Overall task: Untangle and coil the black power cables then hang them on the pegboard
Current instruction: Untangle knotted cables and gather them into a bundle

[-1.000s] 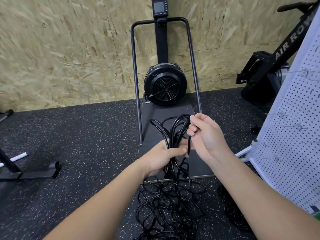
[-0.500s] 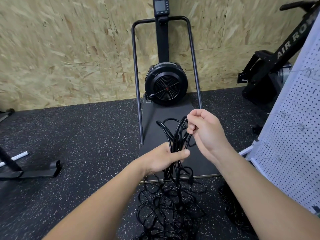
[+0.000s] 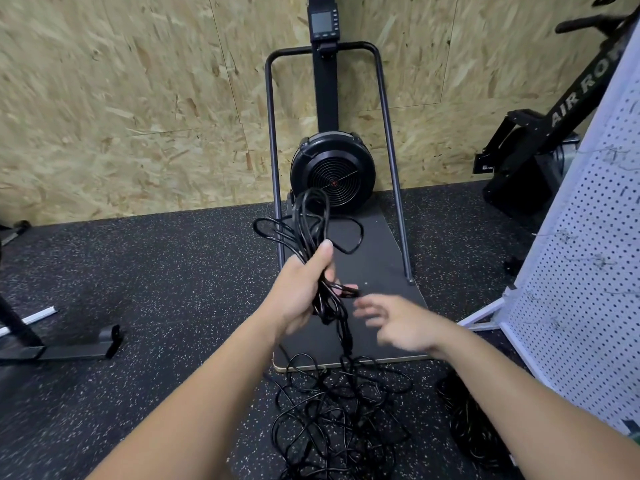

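Observation:
My left hand [image 3: 300, 292] grips a bundle of looped black power cable [image 3: 309, 216], its loops sticking up above my fist. From the fist the cable hangs down into a tangled black pile [image 3: 341, 407] on the floor. My right hand [image 3: 398, 322] hovers blurred to the right of the hanging cable, fingers spread and holding nothing. A white pegboard [image 3: 585, 278] stands upright at the right edge, with thin wire hooks on it.
A black fan exercise machine [image 3: 332, 171] on a dark platform [image 3: 377, 271] stands ahead against the chipboard wall. A rowing machine [image 3: 540, 150] sits at the back right. Another dark cable heap [image 3: 467, 420] lies by the pegboard's foot. A black stand foot [image 3: 69, 348] lies left.
My right hand has let go of the cable loops and dropped lower, fingers spread. My left hand has risen with the bundle, whose loops now stand higher.

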Motion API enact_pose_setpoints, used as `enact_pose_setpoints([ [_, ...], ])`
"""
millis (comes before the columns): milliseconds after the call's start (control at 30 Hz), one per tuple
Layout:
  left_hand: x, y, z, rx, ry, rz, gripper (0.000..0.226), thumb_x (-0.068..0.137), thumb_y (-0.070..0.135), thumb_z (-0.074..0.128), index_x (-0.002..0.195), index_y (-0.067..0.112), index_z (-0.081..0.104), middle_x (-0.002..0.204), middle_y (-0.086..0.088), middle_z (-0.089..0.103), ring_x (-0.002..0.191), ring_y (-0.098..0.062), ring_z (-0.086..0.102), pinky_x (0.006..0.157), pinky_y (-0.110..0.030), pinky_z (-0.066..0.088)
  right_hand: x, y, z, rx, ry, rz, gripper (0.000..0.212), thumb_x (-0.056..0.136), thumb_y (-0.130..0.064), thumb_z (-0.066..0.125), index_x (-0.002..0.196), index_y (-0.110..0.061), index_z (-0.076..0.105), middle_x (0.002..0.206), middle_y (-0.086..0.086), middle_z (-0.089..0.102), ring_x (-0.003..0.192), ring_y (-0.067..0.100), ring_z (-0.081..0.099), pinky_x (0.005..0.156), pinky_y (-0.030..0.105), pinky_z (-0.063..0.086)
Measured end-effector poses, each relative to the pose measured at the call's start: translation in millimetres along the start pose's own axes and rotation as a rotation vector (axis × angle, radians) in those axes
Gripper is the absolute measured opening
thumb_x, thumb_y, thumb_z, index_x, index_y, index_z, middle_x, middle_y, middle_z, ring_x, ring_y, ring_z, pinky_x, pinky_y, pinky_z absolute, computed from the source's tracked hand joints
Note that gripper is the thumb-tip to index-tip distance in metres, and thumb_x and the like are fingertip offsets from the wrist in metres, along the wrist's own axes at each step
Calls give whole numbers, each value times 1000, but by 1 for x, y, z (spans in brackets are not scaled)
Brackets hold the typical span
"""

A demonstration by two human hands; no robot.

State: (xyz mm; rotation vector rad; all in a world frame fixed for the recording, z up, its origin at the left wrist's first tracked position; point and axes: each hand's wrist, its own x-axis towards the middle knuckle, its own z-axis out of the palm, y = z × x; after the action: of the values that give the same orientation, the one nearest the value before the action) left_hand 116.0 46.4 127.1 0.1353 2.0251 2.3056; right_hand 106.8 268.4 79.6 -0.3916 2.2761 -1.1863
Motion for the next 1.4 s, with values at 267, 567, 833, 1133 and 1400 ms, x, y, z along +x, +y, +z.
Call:
enact_pose_setpoints([
  [267,4,23,-6,-420,20,51,36,112,46,60,84,25,50,69,6,29,55,-9,27,54,-21,28,20,5,44,-86,-31,-219,77,100,-35,79,163,-50,38,162,-23,49,151,-1,46,128,34,37],
  [567,0,32,-9,-532,49,27,39,113,47,56,83,24,49,68,6,29,50,-9,28,56,-21,44,25,-7,38,-169,426,-336,24,107,-36,69,86,-24,69,100,-9,62,89,11,61,88,38,52],
  [833,7,46,-42,-780,39,77,37,112,50,58,86,24,51,67,11,34,51,-2,35,53,-16,42,11,0,14,-777,335,66,38,108,-40,63,75,-23,54,75,-6,58,82,33,58,79,37,41],
  [1133,8,39,-80,-505,244,-49,40,108,47,68,79,24,53,70,9,38,50,-5,32,54,-21,39,3,2,-13,-239,313,-183,20,109,-35,67,106,-26,85,94,-13,81,88,-2,71,85,27,56],
  [1400,-13,26,-54,431,38,-58,62,109,57,59,73,7,60,62,-16,60,57,-24,57,65,-36,48,-12,-41,-7,-248,254,-218,29,95,-52,79,78,-29,82,75,4,76,75,36,71,66,44,54],
])
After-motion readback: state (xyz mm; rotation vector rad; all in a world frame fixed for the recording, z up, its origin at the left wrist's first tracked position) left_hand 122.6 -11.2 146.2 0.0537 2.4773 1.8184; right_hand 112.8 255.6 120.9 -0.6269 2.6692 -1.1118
